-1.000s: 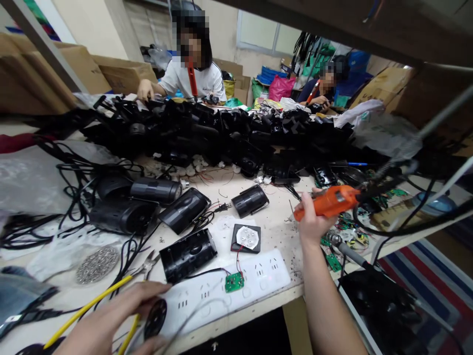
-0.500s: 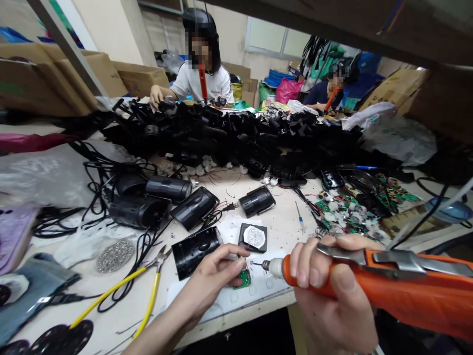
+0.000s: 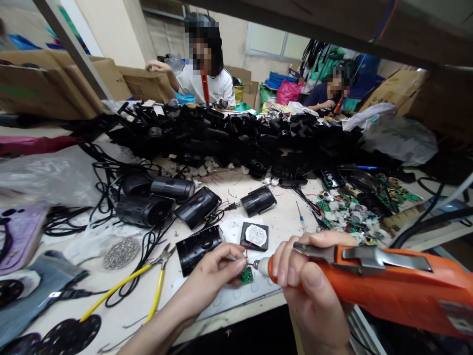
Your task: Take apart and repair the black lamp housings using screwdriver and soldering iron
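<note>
My right hand [image 3: 308, 301] grips an orange electric screwdriver [image 3: 373, 288], its tip pointing left at a small green circuit board [image 3: 244, 275]. My left hand [image 3: 214, 268] pinches that board at the near edge of the table, over a white power strip [image 3: 236, 298]. Red wires run from the board up to a black square plate with a white LED disc [image 3: 255, 236]. A black half-shell housing [image 3: 197, 246] lies just left of my left hand.
Yellow-handled pliers [image 3: 148, 283] lie at the left beside a heap of screws [image 3: 121, 253]. Black cylindrical housings [image 3: 197, 207] and cables crowd the middle; a long pile of black parts [image 3: 240, 138] runs across the back. Circuit boards [image 3: 347, 214] litter the right. Two people sit behind the pile.
My left hand left the pliers and took the green board. My right hand brought the screwdriver from the far right down to the board, its tip now closer.
</note>
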`<control>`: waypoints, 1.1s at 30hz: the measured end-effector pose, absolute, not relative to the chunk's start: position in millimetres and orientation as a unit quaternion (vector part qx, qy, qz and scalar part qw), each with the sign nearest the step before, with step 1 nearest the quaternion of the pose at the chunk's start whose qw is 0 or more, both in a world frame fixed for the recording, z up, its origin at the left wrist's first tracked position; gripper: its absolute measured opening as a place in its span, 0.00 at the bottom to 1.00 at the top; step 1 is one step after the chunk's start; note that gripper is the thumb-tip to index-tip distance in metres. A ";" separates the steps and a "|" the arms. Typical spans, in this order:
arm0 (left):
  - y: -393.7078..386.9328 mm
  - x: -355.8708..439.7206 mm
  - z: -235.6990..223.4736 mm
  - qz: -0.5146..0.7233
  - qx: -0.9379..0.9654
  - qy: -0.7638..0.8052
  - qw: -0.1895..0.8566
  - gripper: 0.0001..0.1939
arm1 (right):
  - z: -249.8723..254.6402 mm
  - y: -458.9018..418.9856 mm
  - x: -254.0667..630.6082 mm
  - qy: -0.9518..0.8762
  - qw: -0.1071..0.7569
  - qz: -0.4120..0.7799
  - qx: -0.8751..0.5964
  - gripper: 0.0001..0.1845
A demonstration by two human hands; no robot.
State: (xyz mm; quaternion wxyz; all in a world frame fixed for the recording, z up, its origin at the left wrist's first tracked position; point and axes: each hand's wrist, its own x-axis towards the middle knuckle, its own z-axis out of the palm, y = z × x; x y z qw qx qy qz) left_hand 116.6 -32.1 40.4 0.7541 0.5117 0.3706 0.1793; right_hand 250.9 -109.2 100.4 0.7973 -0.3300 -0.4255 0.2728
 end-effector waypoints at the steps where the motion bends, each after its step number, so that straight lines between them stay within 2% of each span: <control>1: -32.6 117.4 41.1 0.178 0.492 0.370 0.767 0.20 | 100.4 -110.4 250.8 -0.428 0.797 0.273 -0.328 0.10; 8: -36.5 118.6 45.2 0.149 0.249 0.322 0.901 0.11 | 105.7 -117.8 249.8 -0.440 0.796 0.272 -0.313 0.11; 14: -41.5 120.9 48.9 0.136 0.126 0.315 0.931 0.12 | 108.2 -117.6 249.2 -0.459 0.795 0.270 -0.291 0.13; 21: -42.5 127.4 48.7 0.132 0.114 0.320 0.931 0.12 | 104.8 -116.3 250.4 -0.468 0.795 0.261 -0.282 0.13; 33: -46.6 127.7 44.8 0.154 0.216 0.352 0.897 0.10 | 108.6 -117.0 249.3 -0.426 0.797 0.248 -0.349 0.11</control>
